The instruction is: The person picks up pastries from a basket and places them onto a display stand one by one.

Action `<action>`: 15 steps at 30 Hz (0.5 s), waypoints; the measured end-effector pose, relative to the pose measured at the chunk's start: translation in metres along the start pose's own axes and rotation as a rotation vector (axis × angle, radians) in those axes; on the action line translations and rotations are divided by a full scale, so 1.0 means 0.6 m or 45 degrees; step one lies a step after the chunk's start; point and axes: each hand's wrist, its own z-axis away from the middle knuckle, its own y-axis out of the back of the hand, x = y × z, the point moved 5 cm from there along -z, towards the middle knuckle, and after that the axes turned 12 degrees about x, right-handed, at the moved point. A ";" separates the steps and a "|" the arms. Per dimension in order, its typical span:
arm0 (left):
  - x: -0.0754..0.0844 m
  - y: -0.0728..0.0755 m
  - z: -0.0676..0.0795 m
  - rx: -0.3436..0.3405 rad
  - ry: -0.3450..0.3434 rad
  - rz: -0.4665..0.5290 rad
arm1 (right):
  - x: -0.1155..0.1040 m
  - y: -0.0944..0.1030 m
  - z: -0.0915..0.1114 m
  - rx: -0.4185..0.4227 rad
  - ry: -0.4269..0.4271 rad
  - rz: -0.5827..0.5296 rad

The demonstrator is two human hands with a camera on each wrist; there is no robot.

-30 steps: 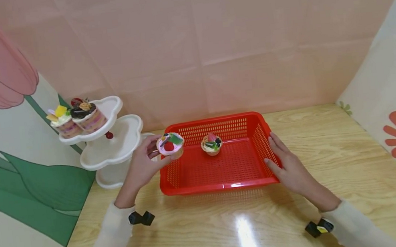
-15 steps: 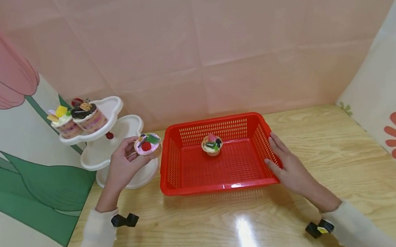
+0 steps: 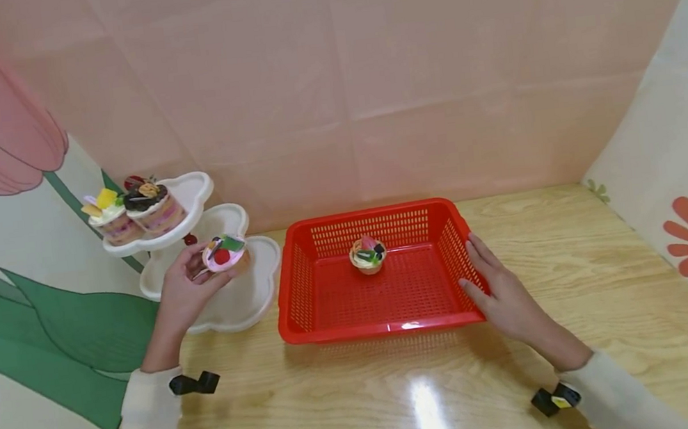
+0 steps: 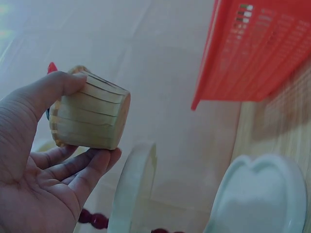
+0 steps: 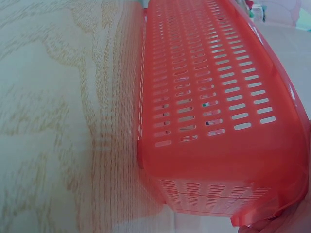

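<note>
My left hand (image 3: 191, 286) holds a small toy cupcake (image 3: 224, 255) with pink icing, a red ball and a green piece on top. In the left wrist view, thumb and fingers pinch the pale pleated cup (image 4: 92, 111), its base facing right. The cupcake is in front of the white three-tier stand (image 3: 256, 279), over its lower tiers in the head view. My right hand (image 3: 506, 295) grips the right rim of the red basket (image 3: 387, 327), thumb over the edge. One cream-topped cupcake (image 3: 368, 254) sits inside the basket. The right wrist view shows mostly the basket's perforated side (image 5: 218, 145).
Two larger layered cake cups, one with yellow pieces (image 3: 110, 218) and one with a dark topping (image 3: 156, 208), stand on the stand's top tier. Pink backdrop (image 3: 399, 76) closes off the rear of the wooden table (image 3: 339, 404). A printed wall (image 3: 16, 333) borders the left.
My left hand has carried the pink-iced cupcake leftward, from above the basket's left edge to the stand. My right hand and the basket have stayed in place.
</note>
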 end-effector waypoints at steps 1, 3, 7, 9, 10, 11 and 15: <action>-0.002 0.003 -0.002 0.007 0.005 -0.007 | 0.000 0.000 0.000 0.007 0.006 0.001; -0.005 0.008 -0.007 0.018 0.015 -0.030 | 0.001 0.000 0.001 0.019 0.015 0.000; -0.012 0.014 -0.013 0.024 0.037 -0.065 | 0.002 0.000 0.002 0.031 0.024 0.004; -0.015 0.018 -0.016 0.031 0.040 -0.072 | 0.001 -0.001 0.002 0.020 0.016 0.003; -0.016 0.019 -0.018 0.036 0.040 -0.072 | 0.001 -0.001 0.002 0.013 0.011 0.004; -0.016 0.021 -0.020 0.039 0.038 -0.070 | 0.001 -0.001 0.002 0.007 0.005 0.005; -0.021 0.027 -0.028 0.036 0.035 -0.085 | -0.002 0.000 0.001 -0.007 -0.012 0.011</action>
